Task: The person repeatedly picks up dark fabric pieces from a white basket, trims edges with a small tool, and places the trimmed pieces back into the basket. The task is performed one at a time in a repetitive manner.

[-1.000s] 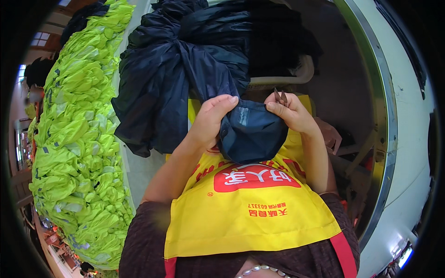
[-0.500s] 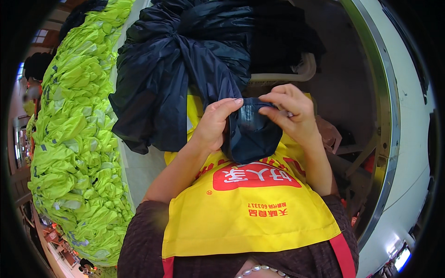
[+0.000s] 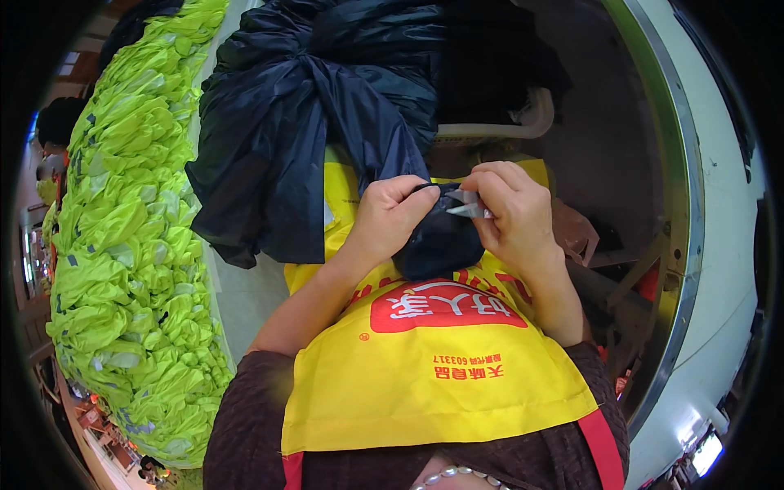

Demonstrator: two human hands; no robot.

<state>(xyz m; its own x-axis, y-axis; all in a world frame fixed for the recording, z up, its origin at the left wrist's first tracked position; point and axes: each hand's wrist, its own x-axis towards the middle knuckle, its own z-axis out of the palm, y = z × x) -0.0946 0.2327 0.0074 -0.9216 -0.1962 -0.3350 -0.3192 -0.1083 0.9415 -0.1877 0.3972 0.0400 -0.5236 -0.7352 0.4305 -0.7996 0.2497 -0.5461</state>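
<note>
A small dark navy fabric bundle (image 3: 439,241) is held in front of the chest, over a yellow apron (image 3: 425,367), between both hands. The left hand (image 3: 390,219) is closed on the bundle's left upper edge, fingers curled over the cloth. The right hand (image 3: 514,214) is pinched together on a small white label (image 3: 467,204), a narrow pale strip that sticks out at the bundle's top edge, just under the fingertips.

On the apron a red rounded patch (image 3: 445,306) with white characters is seen just below the bundle, and a short line of red print lies beneath it. The apron's lower corners are edged by red straps (image 3: 603,445).

Above the hands a large heap of dark navy garments (image 3: 318,106) is piled on the tabletop (image 3: 245,302), whose pale edge shows beside the left forearm. To the left, a long stack of fluorescent yellow-green garments (image 3: 131,245) with grey strips runs along the picture's edge. A pale curved tube (image 3: 523,122) is seen behind the heap.

Compared with one second ago, the bundle is squeezed narrower and sits lower between the hands, and the hands are drawn closer together. The white label, scarcely visible then, is now exposed at the right hand's fingertips.
</note>
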